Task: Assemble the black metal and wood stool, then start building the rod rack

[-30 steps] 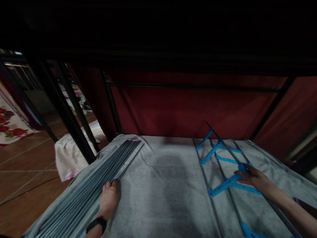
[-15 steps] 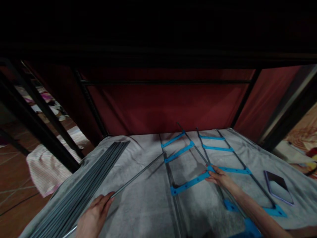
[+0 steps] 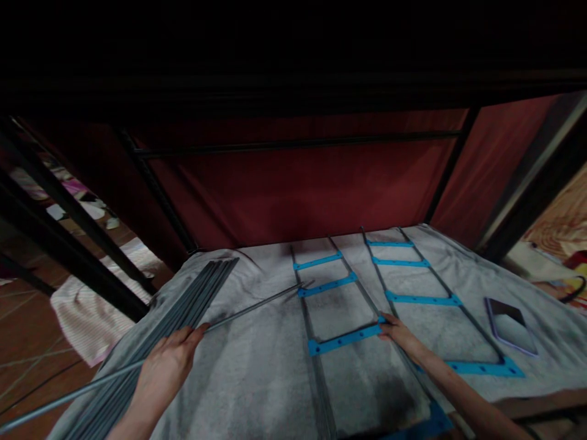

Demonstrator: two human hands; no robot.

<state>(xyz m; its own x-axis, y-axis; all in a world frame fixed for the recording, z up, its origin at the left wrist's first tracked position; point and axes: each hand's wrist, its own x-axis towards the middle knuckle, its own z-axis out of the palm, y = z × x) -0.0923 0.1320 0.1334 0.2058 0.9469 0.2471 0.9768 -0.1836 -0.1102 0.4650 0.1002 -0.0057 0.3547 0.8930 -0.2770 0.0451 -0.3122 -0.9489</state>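
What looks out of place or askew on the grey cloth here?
One rod lies slanted across the cloth, apart from the rod bundle. The left hand grips it; its tip reaches the blue bracket frame. The right hand touches another bracket. A phone lies among the parts.

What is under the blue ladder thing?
The blue and grey frame lies on a grey blanket. The right hand touches one blue bar. What is beneath the blanket is covered, so it cannot be seen.
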